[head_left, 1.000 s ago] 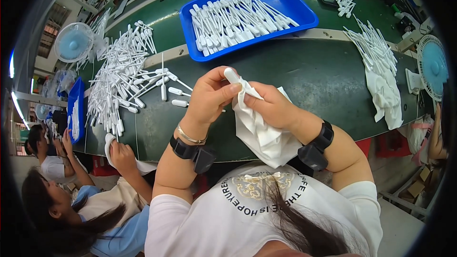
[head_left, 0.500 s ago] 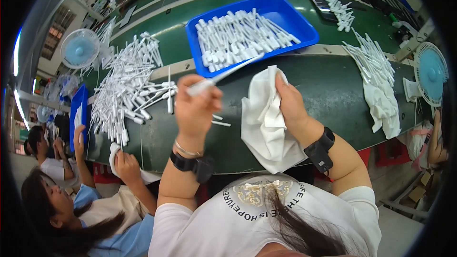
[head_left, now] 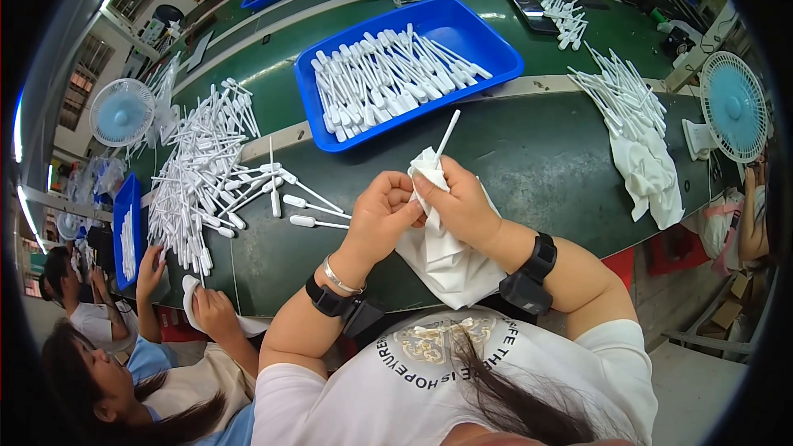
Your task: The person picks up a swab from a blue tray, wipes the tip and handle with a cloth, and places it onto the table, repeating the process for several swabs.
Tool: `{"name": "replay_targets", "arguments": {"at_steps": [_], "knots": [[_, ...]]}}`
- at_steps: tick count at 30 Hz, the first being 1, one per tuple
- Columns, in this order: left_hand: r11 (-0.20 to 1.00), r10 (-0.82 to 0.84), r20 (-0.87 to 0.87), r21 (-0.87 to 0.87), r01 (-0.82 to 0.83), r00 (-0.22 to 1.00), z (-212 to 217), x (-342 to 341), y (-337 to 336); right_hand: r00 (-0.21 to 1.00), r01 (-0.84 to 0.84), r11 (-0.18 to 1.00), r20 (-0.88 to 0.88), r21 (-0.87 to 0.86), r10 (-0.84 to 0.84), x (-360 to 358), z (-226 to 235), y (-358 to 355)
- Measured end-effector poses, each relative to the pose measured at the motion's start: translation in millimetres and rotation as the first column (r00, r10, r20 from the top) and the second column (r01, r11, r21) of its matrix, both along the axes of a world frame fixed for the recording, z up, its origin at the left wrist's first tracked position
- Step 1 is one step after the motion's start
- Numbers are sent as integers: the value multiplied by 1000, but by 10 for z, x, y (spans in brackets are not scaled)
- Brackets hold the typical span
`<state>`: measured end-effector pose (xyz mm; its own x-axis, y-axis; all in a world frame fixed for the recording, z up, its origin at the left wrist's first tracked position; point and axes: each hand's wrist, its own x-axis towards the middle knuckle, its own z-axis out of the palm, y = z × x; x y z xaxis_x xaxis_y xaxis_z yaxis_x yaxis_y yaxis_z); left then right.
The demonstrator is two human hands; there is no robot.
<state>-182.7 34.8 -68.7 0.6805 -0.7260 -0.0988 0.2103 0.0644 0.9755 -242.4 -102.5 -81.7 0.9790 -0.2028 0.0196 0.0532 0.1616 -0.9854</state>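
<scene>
A white cloth (head_left: 450,260) hangs in folds between my two hands over the near edge of the bench. My right hand (head_left: 464,208) is closed on it, the thumb pressing along its upper folds. Out of the top of the cloth sticks the thin end of a white plastic stick (head_left: 448,132); its thick end is hidden by cloth and fingers. My left hand (head_left: 382,216) is closed against the cloth's left side, fingers curled and thumb pressed in. Just left of it lie loose white sticks (head_left: 318,221) with thick ends.
A blue tray (head_left: 505,66) of similar sticks stands ahead. A big heap of sticks (head_left: 194,173) spreads at the left; a bundle on white cloth (head_left: 644,173) lies right. Fans (head_left: 733,107) flank the green bench (head_left: 529,136). A co-worker's hand (head_left: 213,311) holds cloth at the left.
My left hand has come down and right with the stick to meet the cloth. The stick is now wrapped at its lower part. The view has shifted slightly.
</scene>
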Motion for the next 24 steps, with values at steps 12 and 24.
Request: {"name": "replay_targets", "arguments": {"at_steps": [12, 24], "knots": [[975, -200, -342, 19, 219, 918, 86, 39, 49, 969, 238, 919, -7, 316, -249, 106, 234, -353], [960, -262, -606, -244, 138, 751, -59, 90, 73, 995, 100, 985, -10, 138, -100, 19, 131, 13]]}}
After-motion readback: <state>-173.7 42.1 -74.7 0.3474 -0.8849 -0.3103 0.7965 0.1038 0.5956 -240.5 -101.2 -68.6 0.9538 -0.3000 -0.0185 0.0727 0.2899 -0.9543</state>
